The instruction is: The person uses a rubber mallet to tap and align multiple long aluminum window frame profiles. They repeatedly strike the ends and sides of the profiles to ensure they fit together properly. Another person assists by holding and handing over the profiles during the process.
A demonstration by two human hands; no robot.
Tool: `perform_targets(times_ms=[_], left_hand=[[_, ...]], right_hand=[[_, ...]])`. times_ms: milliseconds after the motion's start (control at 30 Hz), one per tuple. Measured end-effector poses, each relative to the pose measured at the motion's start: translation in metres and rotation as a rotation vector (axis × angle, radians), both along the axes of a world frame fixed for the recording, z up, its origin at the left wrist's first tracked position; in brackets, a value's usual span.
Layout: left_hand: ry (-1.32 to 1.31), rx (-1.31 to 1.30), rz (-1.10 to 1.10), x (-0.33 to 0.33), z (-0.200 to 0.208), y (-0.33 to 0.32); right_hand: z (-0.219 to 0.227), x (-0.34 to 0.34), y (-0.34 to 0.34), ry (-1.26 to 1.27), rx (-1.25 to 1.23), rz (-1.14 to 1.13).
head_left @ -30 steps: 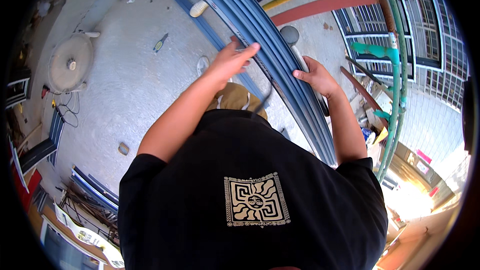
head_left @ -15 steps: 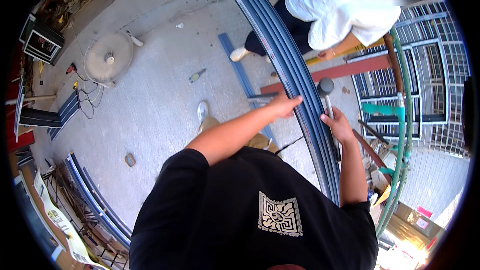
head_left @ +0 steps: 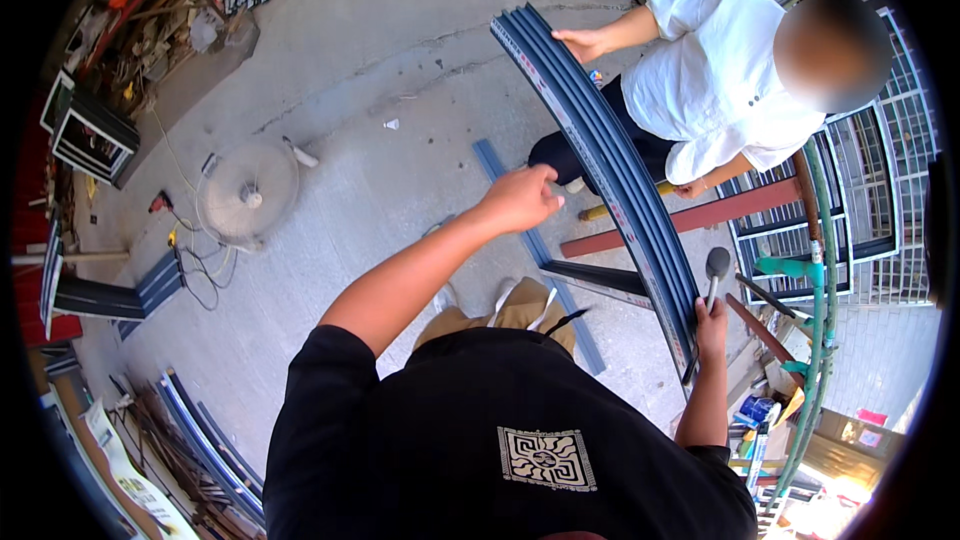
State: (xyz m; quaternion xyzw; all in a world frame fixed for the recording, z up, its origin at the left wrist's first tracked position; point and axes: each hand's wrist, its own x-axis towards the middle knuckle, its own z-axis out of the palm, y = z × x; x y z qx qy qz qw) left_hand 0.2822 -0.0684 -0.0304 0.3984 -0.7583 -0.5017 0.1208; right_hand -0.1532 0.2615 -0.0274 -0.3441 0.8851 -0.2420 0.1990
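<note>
A long bundle of dark blue-grey metal profiles (head_left: 615, 180) runs from the far middle down to the near right, bowed by the lens. My left hand (head_left: 522, 200) is in the air to the left of it, not touching it. Its fingers are loosely bent and a little apart, with nothing in them. My right hand (head_left: 711, 330), beside the near end of the profiles, is closed round the handle of a mallet with a dark grey head (head_left: 718, 262). Whether this hand also touches the profiles I cannot tell. Across from me, a co-worker's hand (head_left: 583, 43) is at the far end of the profiles.
A person in a white shirt (head_left: 700, 70) stands across the profiles. Beneath these are a red-brown beam (head_left: 690, 215) and a dark bar (head_left: 600, 280). Green pipes (head_left: 822, 310) and framed grilles (head_left: 870, 180) border the right. A round fan (head_left: 247, 195) and cables lie on the left floor.
My left hand has come off the profiles and moved left and up. My right hand has shifted down and right with the mallet. More of the profiles' far end now shows.
</note>
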Motion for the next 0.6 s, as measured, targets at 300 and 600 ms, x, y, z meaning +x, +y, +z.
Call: perform_targets(times_ms=[300,600], left_hand=[[-0.02,-0.698,-0.104,-0.03,0.052,-0.192],[-0.491,-0.575,-0.769,-0.113,0.064,-0.367]], right_hand=[[-0.011,0.018,0.003,-0.001,-0.06,-0.129],[-0.019,0.042,-0.013,0.254,0.079,-0.37]])
